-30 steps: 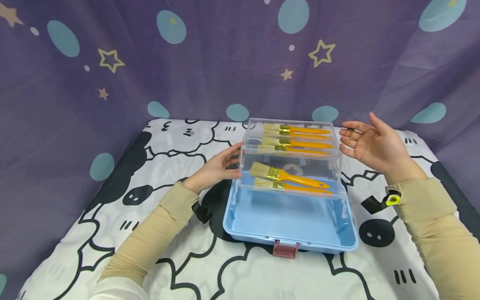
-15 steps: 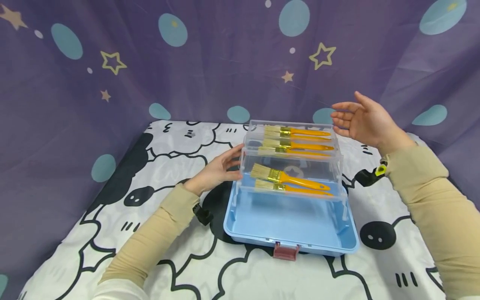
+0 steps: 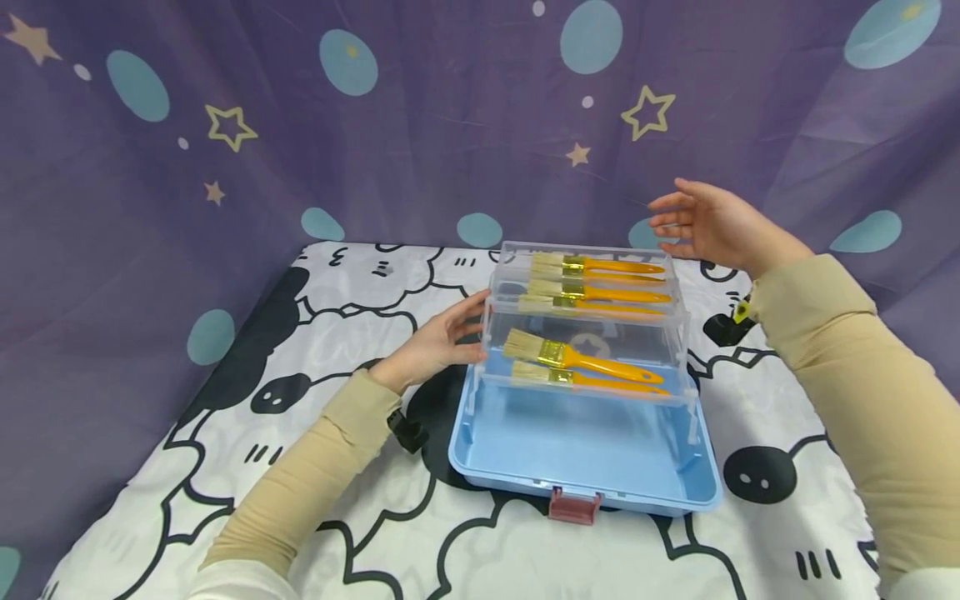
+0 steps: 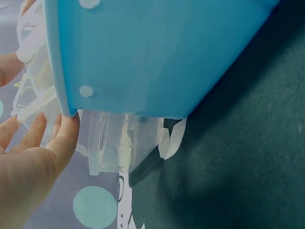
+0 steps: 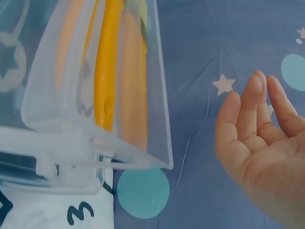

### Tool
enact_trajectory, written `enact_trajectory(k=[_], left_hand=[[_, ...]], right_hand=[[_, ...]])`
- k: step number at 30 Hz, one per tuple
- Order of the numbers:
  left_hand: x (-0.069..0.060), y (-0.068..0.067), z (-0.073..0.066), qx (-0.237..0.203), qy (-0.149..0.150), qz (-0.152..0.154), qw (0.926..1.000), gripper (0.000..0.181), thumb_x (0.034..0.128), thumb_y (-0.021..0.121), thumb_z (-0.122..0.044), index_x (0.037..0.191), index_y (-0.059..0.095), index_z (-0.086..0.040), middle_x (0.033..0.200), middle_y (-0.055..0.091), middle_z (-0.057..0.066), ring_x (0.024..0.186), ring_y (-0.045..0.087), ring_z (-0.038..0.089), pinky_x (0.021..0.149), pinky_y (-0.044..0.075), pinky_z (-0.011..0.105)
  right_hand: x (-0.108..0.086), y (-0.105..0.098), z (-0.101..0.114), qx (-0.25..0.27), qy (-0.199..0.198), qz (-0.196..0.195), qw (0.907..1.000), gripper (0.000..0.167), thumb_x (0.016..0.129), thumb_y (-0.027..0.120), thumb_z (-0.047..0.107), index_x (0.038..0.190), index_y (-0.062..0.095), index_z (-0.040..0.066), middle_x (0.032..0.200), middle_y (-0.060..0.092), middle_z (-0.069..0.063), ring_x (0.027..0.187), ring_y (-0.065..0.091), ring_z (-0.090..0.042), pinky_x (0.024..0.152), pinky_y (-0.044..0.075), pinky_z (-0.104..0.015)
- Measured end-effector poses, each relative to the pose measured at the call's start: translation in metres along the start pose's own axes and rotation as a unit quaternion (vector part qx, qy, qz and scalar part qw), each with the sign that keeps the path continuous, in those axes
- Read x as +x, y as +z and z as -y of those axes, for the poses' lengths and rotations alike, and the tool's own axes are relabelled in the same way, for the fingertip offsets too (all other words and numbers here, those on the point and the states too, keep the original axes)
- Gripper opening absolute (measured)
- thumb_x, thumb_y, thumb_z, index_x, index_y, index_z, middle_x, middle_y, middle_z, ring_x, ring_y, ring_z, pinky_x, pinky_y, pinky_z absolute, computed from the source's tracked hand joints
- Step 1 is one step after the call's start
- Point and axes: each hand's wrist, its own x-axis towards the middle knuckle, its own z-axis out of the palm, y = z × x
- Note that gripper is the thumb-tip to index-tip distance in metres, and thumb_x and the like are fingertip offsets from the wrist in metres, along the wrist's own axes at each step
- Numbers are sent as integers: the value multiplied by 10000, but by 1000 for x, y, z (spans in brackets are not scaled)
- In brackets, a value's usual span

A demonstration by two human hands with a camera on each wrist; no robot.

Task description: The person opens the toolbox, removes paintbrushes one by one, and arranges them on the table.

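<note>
A blue box [image 3: 577, 433] stands with its clear two-tier trays [image 3: 600, 329] raised over its back part. Two orange-handled brushes [image 3: 600, 364] lie in the lower tray, several more [image 3: 622, 295] in the upper one. My left hand [image 3: 431, 346] touches the left side of the trays, fingers spread; in the left wrist view that hand [image 4: 38, 157] has fingertips at the blue rim [image 4: 58, 62] and clear tray arms. My right hand [image 3: 723, 227] hangs in the air behind the trays' right end, fingers loosely bent and holding nothing; the right wrist view shows the hand [image 5: 267, 143] apart from the tray.
A pink latch [image 3: 573, 506] hangs at the box's front edge. The box stands on a white cloth [image 3: 360, 517] with black sheep outlines. Behind the table hangs a purple curtain [image 3: 465, 125] with stars and teal ovals.
My right hand has moved up and to the left, from beside the trays to behind their right end. The left hand and the box have stayed in place.
</note>
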Motion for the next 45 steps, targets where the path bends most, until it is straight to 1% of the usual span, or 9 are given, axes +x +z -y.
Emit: enact_trajectory(k=[5,10,19,22,28,30,33,37,45], left_hand=[[0,0,1,-47,-24,18,10000,870,866,616,72,1536,142,-217,1567,183,89,1411,245,346,1109,346,448],[-1,1,1,-95,-33,36,9999,872,868,617,68,1536,140,-224,1571,171,86,1417,224,359,1111,343,447],[0,1,1,-92,-26,37,9999,872,869,617,64,1537,138,-226,1571,173,81,1411,247,338,1110,344,450],[0,1,1,-80,-35,29,10000,869,869,617,61,1536,139,-225,1570,179,79,1405,265,325,1109,346,446],[0,1,2,-76,-62,13,10000,868,871,614,63,1537,137,-226,1573,170,74,1405,266,318,1107,351,441],[0,1,2,-73,-71,19,9999,866,873,612,61,1537,135,-227,1574,164,71,1405,264,315,1106,354,438],[-1,1,2,-88,-83,23,9999,864,876,612,56,1536,135,-233,1575,162,66,1406,264,308,1105,356,430],[-2,0,1,-106,-63,35,9999,863,877,614,52,1536,137,-236,1574,163,65,1408,261,305,1108,354,424],[-2,-1,1,-117,-22,43,9999,868,871,634,32,1535,143,-236,1571,172,71,1402,270,310,1104,358,432]], right_hand=[[9,1,-3,-973,216,-206,9948,341,1007,377,426,1006,639,207,938,618,59,877,570,-108,802,515,-265],[18,0,-9,-1938,536,-203,9794,325,999,351,477,1077,561,241,980,601,119,932,568,-75,821,500,-240],[26,-3,-19,-2567,577,-392,9640,509,1008,384,417,1349,419,41,993,604,115,883,603,-19,843,518,-225],[27,-1,-22,-3133,416,-579,9470,594,996,427,410,1399,374,-24,1048,605,67,922,605,-47,886,517,-270],[31,6,-29,-4284,169,-944,8985,553,939,563,400,1337,499,22,1296,544,-188,1106,547,-312,977,470,-460],[32,7,-31,-4576,102,-990,8836,538,924,590,397,1315,529,33,1301,547,-208,1124,545,-337,965,471,-474],[34,6,-34,-4835,51,-1025,8693,533,896,635,389,1288,559,37,1267,575,-210,1130,544,-340,964,457,-495],[35,6,-36,-5021,-63,-1055,8583,496,877,675,331,1263,583,33,1227,609,-201,1120,564,-347,971,442,-516],[36,5,-41,-5093,-322,-1027,8538,420,874,691,216,1243,606,35,1208,631,-188,1093,612,-349,943,481,-500]])
